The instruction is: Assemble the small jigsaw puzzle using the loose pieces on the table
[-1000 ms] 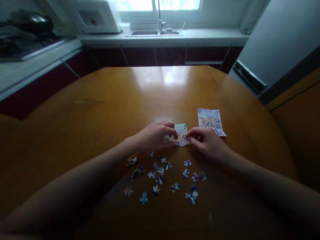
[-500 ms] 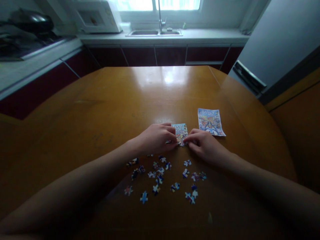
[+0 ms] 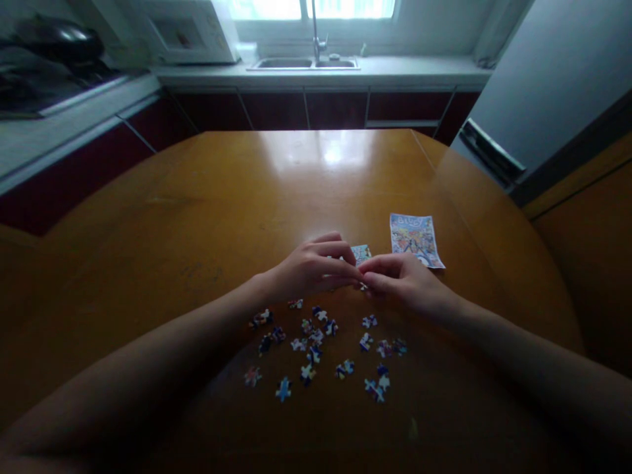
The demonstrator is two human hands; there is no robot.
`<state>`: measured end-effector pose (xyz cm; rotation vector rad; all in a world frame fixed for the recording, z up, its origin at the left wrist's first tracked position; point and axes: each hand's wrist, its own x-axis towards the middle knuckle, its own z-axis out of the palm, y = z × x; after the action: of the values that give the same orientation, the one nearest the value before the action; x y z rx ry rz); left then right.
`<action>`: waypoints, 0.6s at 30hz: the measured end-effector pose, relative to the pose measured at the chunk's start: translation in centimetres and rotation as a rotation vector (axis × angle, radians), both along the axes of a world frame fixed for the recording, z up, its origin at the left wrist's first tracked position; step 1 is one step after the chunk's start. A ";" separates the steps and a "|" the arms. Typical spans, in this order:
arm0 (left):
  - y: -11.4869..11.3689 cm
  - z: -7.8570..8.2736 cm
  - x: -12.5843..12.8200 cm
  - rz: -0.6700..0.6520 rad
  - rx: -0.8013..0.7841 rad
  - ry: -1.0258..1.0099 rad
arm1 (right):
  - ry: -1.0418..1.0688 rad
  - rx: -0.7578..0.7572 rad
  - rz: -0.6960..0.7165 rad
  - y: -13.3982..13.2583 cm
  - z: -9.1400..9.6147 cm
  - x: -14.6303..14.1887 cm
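A partly joined jigsaw puzzle (image 3: 362, 253) lies on the table, mostly covered by my hands; its pale blue upper corner shows. My left hand (image 3: 316, 264) reaches over it from the left, thumb and index finger pinched together at the tips. Those tips meet the fingertips of my right hand (image 3: 405, 280), which is also closed in a pinch. Between them is a small puzzle piece (image 3: 364, 286), largely hidden by the fingers. Nearer me lie several loose puzzle pieces (image 3: 315, 354), with a blue piece (image 3: 283, 389) among the closest.
Behind my right hand lies a printed picture sheet (image 3: 415, 236) with cartoon figures. Everything rests on a brown wooden table (image 3: 237, 191). Beyond it are a counter with a sink (image 3: 286, 64), a microwave (image 3: 185, 33), a wok (image 3: 59, 39) and a fridge (image 3: 538, 85).
My left hand has moved right across the puzzle, and its fingertips now meet those of my right hand. More of the puzzle is covered. The loose pieces stay where they were.
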<state>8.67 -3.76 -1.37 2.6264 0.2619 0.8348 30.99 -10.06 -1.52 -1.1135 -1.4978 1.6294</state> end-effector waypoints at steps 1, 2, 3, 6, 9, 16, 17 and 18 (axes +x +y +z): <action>0.0 0.0 0.1 -0.004 -0.011 -0.019 | 0.026 -0.032 -0.007 0.0 0.0 0.0; 0.0 0.0 0.1 -0.005 -0.028 -0.035 | 0.041 -0.050 -0.021 -0.1 -0.1 -0.1; -0.1 0.1 0.2 -0.003 -0.053 -0.045 | 0.050 -0.059 -0.043 -0.1 -0.1 -0.1; -0.3 0.4 0.3 0.063 -0.174 -0.046 | 0.073 -0.100 -0.150 -0.2 -0.3 -0.1; -0.8 0.8 0.5 0.162 -0.258 -0.030 | 0.126 -0.137 -0.275 -0.4 -0.4 -0.3; -2.1 0.8 1.2 0.198 -0.173 0.015 | 0.048 -0.072 -0.296 -0.5 0.0 -0.8; -2.1 0.8 1.2 0.204 -0.166 0.022 | 0.014 -0.054 -0.281 -0.5 0.0 -0.7; -2.1 0.8 1.2 0.210 -0.160 0.036 | -0.031 -0.023 -0.267 -0.4 0.1 -0.7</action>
<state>9.89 -5.86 -0.54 2.4945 0.5973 0.7971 30.32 -10.44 -1.46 -1.2959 -1.2897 1.4540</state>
